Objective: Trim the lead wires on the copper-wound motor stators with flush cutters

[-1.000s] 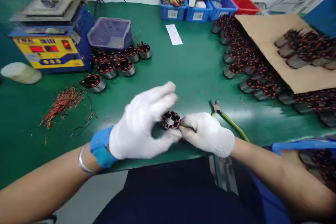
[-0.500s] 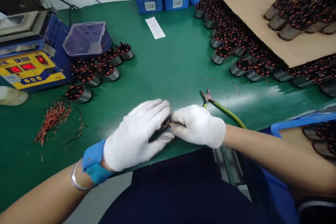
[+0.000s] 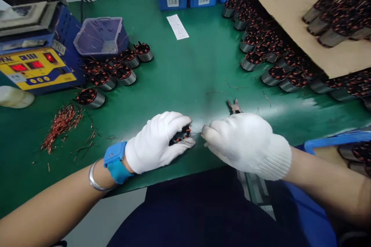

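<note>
My left hand (image 3: 158, 142), in a white knitted glove, is wrapped round a motor stator (image 3: 186, 132) with copper windings near the bench's front edge. Most of the stator is hidden under the palm and fingers; its open end faces right. From that end a thin wire (image 3: 197, 133) runs across to my right hand (image 3: 246, 142). Also gloved, that hand is closed in a pinch on the wire's far end. Just behind the right hand lie cutting pliers (image 3: 234, 107), their jaws showing and their handles covered by the glove.
Finished-looking stators (image 3: 251, 61) crowd the right, beside cardboard (image 3: 290, 11) bearing more. Several stators (image 3: 124, 74) stand left, near a purple bin (image 3: 98, 48) and a blue-yellow machine (image 3: 37, 67). Copper scraps (image 3: 62, 125) lie front left. Blue tool boxes (image 3: 173, 2) line the back.
My right hand has pulled away to the right from the stator, and a wire now stretches between them. It has come over the pliers' handles. My left hand keeps its hold on the stator.
</note>
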`<state>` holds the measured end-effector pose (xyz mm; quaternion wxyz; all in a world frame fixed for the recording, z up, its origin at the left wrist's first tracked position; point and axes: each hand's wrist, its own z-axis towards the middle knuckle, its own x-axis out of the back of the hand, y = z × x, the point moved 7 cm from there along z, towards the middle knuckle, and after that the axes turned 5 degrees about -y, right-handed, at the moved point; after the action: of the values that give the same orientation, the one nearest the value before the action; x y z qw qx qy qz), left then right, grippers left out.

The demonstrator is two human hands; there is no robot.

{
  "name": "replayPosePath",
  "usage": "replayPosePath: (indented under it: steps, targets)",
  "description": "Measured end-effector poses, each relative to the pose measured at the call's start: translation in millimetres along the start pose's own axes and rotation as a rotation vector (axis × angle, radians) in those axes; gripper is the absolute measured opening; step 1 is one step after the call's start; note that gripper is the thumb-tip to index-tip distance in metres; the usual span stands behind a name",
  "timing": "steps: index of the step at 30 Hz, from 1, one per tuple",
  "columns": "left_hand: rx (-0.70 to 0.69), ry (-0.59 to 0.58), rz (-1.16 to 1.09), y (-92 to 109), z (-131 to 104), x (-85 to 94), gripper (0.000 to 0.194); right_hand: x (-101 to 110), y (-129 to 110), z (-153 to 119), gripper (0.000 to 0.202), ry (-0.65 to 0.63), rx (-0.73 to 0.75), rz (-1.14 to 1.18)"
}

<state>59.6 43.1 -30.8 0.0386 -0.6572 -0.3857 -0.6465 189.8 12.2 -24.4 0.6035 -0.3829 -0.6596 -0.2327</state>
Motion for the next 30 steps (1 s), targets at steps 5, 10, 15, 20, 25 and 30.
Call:
replayPosePath:
  steps: [5, 10, 15, 20, 25, 30]
  targets:
    - [-0.022, 0.01, 0.003, 1, 2, -2.3, 0.038, -5, 11, 12, 0.023, -0.019, -0.068, 0.01]
    - [-0.016, 0.027, -0.061, 2, 7, -5.2, 0.025, -23, 22, 28, 0.024, -0.027, -0.118, 0.245]
    - [0.015, 0.089, -0.116, 5, 11, -4.7, 0.017, -24, 30, 27, 0.027, -0.036, -0.189, 0.488]
    - [0.056, 0.092, -0.147, 6, 11, -4.8, 0.011, -31, 37, 29, 0.039, -0.104, -0.173, 0.945]
    - [0.072, 0.095, -0.156, 5, 11, -5.4, 0.013, -60, 17, 36, 0.033, -0.463, -0.167, 1.31]
    - [0.086, 0.092, -0.171, 4, 11, -6.4, 0.01, -64, 6, 37, 0.022, -0.465, -0.236, 1.597]
